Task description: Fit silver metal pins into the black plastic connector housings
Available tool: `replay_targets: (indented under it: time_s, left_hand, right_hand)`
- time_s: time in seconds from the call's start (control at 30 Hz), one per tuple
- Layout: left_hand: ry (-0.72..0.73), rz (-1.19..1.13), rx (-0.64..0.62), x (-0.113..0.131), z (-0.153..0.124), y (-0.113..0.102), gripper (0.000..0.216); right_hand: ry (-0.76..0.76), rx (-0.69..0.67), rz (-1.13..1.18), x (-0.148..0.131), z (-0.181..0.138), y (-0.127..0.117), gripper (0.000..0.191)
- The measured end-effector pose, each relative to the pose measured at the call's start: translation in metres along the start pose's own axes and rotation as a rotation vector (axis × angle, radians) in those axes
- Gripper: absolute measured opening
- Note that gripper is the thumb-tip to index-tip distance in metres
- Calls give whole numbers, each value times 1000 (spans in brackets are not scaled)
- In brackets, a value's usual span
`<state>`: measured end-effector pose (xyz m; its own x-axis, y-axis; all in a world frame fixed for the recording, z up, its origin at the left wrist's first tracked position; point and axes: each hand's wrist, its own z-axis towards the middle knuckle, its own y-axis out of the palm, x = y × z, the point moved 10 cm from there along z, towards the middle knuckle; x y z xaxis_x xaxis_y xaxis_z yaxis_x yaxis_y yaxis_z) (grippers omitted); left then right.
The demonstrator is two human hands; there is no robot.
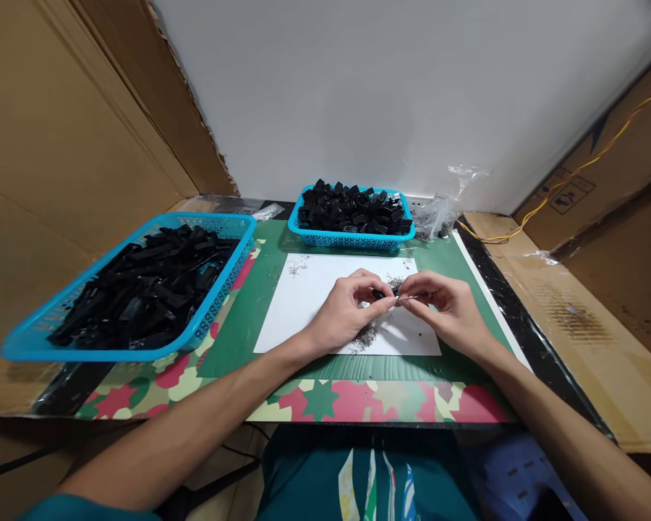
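Over a white sheet of paper [290,311], my two hands meet fingertip to fingertip. My left hand [344,307] is closed in a pinch on a small black piece [378,294], mostly covered by the fingers. Its thumb almost touches the fingers of my right hand [448,307], which pinch a thin, slim piece [411,297] whose kind I cannot make out. Beneath the left hand lies a pile of fine, wiry metal bits [364,337]. More such bits [395,281] show just behind the fingertips, and a smaller scatter [297,268] lies at the sheet's far left corner.
A large blue basket [209,318] of long black parts stands at the left. Behind the paper, a smaller blue basket [347,240] holds short black parts. Clear plastic bags [437,217] lie beside it. Cardboard walls [613,181] flank the table; a yellow wire [569,177] hangs at the right.
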<state>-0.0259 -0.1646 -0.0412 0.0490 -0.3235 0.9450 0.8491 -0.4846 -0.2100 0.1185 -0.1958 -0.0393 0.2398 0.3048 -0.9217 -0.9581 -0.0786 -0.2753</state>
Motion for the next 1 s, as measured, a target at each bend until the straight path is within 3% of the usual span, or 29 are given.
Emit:
replay_targets:
  time_s: [0.27, 0.47, 0.57, 0.77, 1.0]
  left_hand:
    - [1, -14, 3, 0, 0, 0, 15]
    - [-89, -54, -69, -8, -5, 7, 20]
    - [-144, 10, -78, -9, -9, 9, 22]
    - [28, 244, -136, 10, -12, 18, 13]
    - [244, 501, -239, 17, -18, 32, 20]
  right_hand:
    - [60, 3, -3, 4, 0, -1, 21]
    - [244, 154, -20, 23, -4, -36, 25]
    - [355, 153, -47, 35, -13, -41, 24]
    - [455, 30, -123, 47, -32, -22, 20]
    - [471, -2, -205, 51, -28, -16, 11]
